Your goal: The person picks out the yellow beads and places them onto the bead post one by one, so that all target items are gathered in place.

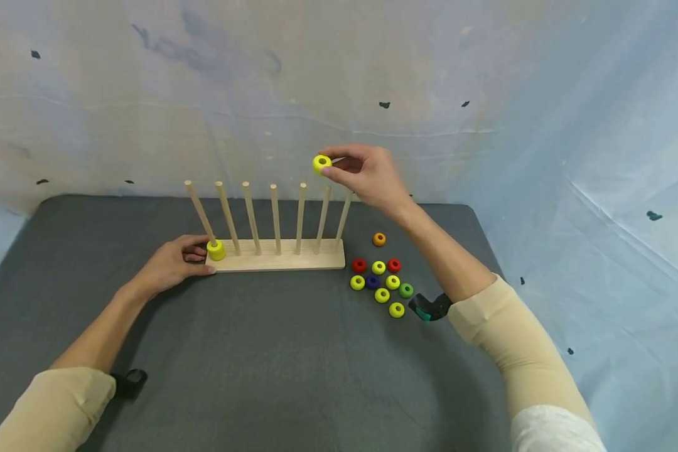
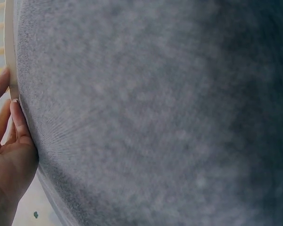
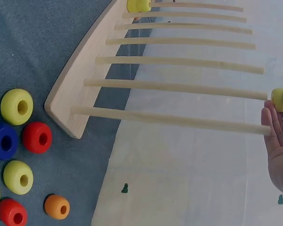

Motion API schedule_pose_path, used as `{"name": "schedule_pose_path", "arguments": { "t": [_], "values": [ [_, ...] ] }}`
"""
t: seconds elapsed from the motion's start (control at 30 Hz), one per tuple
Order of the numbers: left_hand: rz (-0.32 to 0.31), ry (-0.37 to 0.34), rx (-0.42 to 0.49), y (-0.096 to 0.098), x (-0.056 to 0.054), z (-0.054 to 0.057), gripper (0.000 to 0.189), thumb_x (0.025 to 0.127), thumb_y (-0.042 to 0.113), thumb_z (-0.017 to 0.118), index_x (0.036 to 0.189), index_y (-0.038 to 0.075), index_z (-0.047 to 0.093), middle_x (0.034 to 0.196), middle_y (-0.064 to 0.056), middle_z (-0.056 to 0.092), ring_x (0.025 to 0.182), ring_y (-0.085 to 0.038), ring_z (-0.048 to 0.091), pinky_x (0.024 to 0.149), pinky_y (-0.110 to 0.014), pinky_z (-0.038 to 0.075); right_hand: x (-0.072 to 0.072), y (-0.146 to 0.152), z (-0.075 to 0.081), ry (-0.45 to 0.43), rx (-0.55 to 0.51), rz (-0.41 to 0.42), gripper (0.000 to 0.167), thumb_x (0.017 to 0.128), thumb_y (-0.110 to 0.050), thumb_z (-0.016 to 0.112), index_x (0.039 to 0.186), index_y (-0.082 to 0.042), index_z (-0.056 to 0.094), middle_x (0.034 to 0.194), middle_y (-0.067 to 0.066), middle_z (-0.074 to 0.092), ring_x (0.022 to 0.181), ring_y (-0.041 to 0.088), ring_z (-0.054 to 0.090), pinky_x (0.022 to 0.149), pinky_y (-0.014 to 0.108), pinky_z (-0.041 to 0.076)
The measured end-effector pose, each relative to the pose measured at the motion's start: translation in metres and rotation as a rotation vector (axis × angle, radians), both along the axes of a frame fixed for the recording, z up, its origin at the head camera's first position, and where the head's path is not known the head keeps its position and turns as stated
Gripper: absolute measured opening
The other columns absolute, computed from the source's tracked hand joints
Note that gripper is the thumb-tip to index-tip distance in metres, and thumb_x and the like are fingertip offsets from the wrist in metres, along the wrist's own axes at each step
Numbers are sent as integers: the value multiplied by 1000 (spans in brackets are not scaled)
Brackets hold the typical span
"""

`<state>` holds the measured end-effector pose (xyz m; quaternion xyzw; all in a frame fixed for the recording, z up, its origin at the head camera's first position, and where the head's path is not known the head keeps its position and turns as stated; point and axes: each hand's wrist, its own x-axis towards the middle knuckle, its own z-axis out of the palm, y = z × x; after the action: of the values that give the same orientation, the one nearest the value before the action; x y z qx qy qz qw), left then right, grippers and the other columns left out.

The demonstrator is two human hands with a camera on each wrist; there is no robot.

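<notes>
Yellow ring (image 1: 321, 164) is pinched at the fingertips of the right hand (image 1: 367, 176), thumb and fingers curled round it, held up in the air right at the top of the second peg from the right end of the wooden peg rack (image 1: 282, 256). The ring sits on the hand's left side, hole facing roughly toward the camera, while the pegs run straight up — so the hole's axis looks off from the peg's long axis, I'd say.

Over at the rack's far left end, the left hand (image 1: 172, 263) rests on the dark grey mat (image 1: 260, 364), fingers loosely bent against the base beside a stacked yellow ring (image 1: 216, 250) at the bottom of the leftmost peg — not gripping anything I can make out.

Just right of the rack lies a cluster of loose rings (image 1: 381, 279): yellow, red, blue, green, one orange.
</notes>
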<state>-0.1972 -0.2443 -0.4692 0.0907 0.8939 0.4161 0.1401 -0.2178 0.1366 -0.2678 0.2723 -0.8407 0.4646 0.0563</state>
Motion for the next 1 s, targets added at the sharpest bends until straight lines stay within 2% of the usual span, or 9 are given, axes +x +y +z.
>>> {"name": "schedule_pose_path", "arguments": {
  "t": [0.13,0.27,0.5,0.8,1.0],
  "values": [
    [-10,3,-2,0,2,-2,81,88,21,79,151,-4,35,135,-24,45,116,-37,51,96,-51,45,-12,-6,-12,0,-13,30,29,92,-9,72,120,-3,71,111,10,72,95,17,70,83,28,57],
    [-15,-4,-1,0,4,-3,82,87,20,79,151,-5,35,134,-24,45,116,-36,52,96,-50,45,-16,-15,-17,-2,-25,75,28,91,-13,74,118,-5,72,110,6,73,94,12,71,81,27,58],
    [-10,4,2,-1,2,-3,81,88,21,78,151,-4,34,135,-23,45,117,-36,51,95,-49,46,-19,-35,-9,-22,4,119,28,92,-18,74,118,-9,72,105,3,74,85,8,71,77,27,57],
    [-9,-6,0,-1,3,-3,83,88,22,78,152,-4,33,136,-24,44,117,-37,51,95,-51,46,-20,-57,-3,2,53,177,30,93,-20,72,121,-10,72,108,1,73,83,7,70,73,26,56],
    [-8,-7,0,-5,4,0,83,88,24,78,152,-3,33,137,-24,43,118,-38,50,96,-52,46,-19,-80,-2,-48,73,201,31,94,-20,71,124,-11,71,112,-2,71,86,3,69,75,24,55]
  ]
}}
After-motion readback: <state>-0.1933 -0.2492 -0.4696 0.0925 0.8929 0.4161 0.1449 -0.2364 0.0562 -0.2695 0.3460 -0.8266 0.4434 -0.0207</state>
